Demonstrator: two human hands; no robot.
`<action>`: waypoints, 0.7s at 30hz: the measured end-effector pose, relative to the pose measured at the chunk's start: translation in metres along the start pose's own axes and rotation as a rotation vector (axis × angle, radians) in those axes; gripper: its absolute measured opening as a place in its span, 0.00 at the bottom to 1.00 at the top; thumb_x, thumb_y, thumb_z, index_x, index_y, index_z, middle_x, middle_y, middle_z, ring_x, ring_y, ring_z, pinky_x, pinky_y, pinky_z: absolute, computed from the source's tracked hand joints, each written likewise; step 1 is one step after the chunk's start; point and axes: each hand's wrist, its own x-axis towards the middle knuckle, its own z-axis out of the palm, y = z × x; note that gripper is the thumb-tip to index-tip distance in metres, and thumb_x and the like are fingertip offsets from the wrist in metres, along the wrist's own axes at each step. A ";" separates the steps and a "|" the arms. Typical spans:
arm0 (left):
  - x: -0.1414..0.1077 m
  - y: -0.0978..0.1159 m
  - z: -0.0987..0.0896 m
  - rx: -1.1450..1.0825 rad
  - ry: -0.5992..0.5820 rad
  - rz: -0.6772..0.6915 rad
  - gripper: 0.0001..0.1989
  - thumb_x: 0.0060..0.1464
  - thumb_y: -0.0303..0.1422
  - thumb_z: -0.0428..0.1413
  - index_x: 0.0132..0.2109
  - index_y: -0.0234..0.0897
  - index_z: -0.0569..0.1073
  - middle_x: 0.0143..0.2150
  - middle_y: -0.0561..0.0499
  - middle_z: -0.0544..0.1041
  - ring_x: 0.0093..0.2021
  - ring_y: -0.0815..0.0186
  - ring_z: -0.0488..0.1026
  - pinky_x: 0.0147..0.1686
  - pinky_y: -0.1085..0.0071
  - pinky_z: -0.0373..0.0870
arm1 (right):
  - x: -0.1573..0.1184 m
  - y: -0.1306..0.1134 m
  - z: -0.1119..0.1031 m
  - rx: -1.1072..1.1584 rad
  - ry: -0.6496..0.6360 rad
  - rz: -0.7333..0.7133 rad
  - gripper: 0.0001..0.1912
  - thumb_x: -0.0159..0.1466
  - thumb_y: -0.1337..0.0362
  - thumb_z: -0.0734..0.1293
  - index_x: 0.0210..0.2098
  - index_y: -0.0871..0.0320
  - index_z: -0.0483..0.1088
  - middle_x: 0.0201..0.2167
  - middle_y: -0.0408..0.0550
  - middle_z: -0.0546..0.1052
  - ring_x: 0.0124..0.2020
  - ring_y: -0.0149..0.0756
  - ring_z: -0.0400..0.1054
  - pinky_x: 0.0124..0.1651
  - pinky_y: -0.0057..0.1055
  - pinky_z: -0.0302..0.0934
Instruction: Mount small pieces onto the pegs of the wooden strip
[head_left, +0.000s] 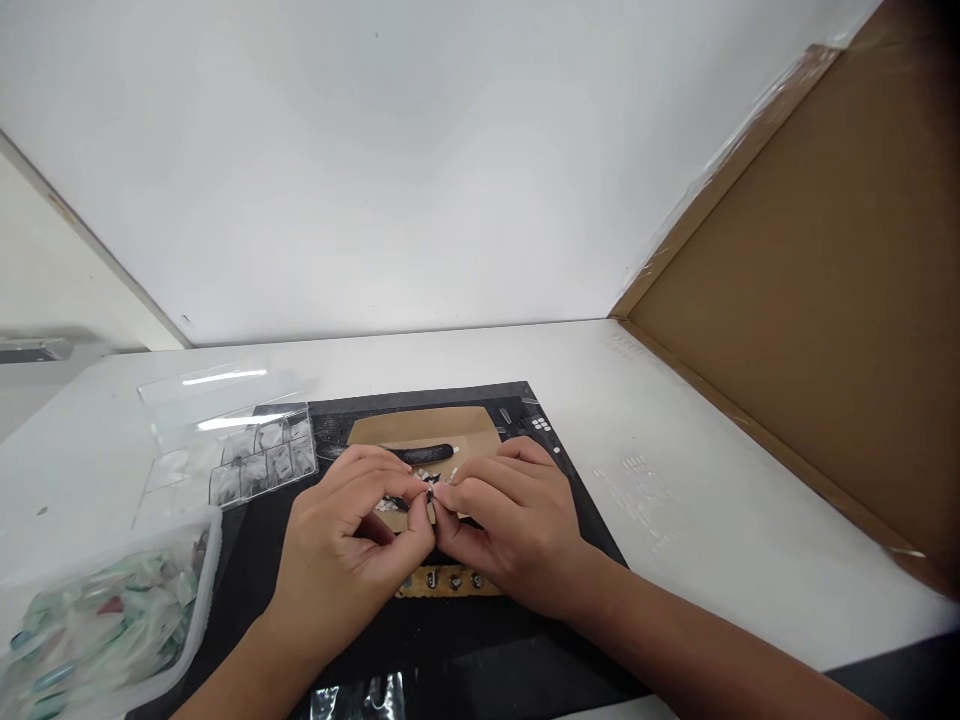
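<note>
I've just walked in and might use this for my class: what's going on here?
A person is pinching a tiny dark item between the fingers of both hands, the left hand and right hand meeting over a black mat; it is too small to identify. Beyond their fingertips, a dark strip lies on a brown sheet. Nearer the person is a yellowish-brown strip bearing small dark pieces. A filled plastic tub stands to the left.

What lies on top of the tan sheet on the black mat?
On the tan sheet are a dark, round-ended strip and small white bits. The left hand and right hand hide parts of it, so whatever lies behind them cannot be seen.
</note>
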 end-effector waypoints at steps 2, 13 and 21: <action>0.000 0.000 -0.001 -0.021 -0.014 -0.020 0.05 0.57 0.24 0.63 0.38 0.39 0.81 0.36 0.47 0.81 0.41 0.63 0.78 0.17 0.83 0.75 | 0.001 -0.001 0.001 0.012 0.009 0.018 0.11 0.65 0.71 0.70 0.31 0.53 0.66 0.24 0.34 0.78 0.24 0.27 0.67 0.34 0.35 0.54; -0.003 -0.006 -0.003 -0.338 -0.073 -0.246 0.04 0.60 0.28 0.64 0.40 0.40 0.84 0.42 0.45 0.80 0.43 0.58 0.82 0.14 0.81 0.76 | 0.007 0.001 -0.005 0.227 0.036 0.082 0.09 0.64 0.72 0.71 0.33 0.53 0.68 0.27 0.36 0.80 0.27 0.28 0.75 0.37 0.34 0.59; 0.005 -0.003 -0.009 -0.540 -0.184 -0.264 0.05 0.64 0.32 0.63 0.42 0.39 0.85 0.41 0.42 0.83 0.43 0.56 0.84 0.19 0.75 0.82 | 0.010 0.010 -0.013 0.327 0.023 0.017 0.06 0.68 0.70 0.71 0.40 0.52 0.72 0.33 0.37 0.83 0.29 0.27 0.77 0.39 0.35 0.59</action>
